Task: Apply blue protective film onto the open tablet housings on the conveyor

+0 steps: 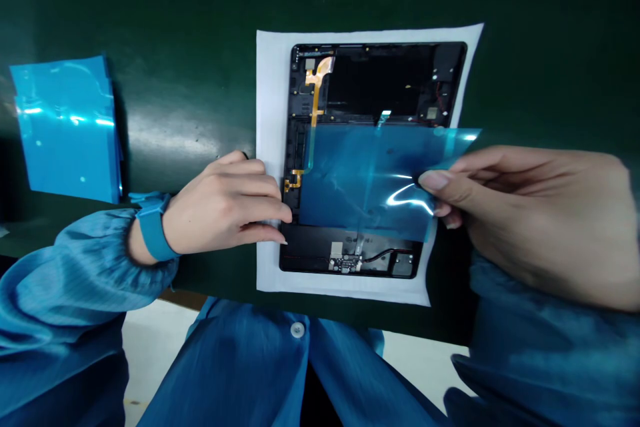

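An opened tablet [380,83] lies on a white sheet [273,93], its black inside, orange flex cable [316,90] and small circuit board [345,261] showing. My left hand [227,200] rests at the tablet's left edge, fingers bent and thumb low against the frame. Between thumb and fingers, my right hand [525,207] pinches a see-through blue film [350,177] by its right side. This film spreads over the middle and lower part of the tablet; whether it touches the parts beneath, I cannot tell. Some fingers of the right hand are hidden behind the thumb.
A stack of glossy blue film sheets [70,133] lies on the dark green table [190,7] at the left. The table's near edge runs just in front of my body. A blue band [156,227] circles my left wrist.
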{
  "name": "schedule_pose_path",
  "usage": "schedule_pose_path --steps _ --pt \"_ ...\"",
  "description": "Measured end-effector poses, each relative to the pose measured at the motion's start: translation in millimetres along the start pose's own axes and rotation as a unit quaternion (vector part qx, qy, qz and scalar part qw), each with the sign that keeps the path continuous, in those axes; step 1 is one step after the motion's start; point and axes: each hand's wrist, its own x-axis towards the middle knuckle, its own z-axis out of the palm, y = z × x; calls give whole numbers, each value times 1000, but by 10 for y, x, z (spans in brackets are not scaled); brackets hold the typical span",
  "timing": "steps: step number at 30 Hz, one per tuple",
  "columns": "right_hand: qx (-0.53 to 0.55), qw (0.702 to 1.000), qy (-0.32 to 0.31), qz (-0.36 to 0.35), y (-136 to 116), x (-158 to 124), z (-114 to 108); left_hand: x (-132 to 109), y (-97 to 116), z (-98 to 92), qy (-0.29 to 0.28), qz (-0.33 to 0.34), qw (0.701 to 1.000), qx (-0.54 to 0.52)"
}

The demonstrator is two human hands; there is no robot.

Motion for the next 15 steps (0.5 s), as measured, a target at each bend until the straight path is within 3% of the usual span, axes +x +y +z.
schedule_pose_path --steps 15 --pt "-19 1000 -3 -7 32 -1 -36 -10 -2 -4 4 5 1000 3"
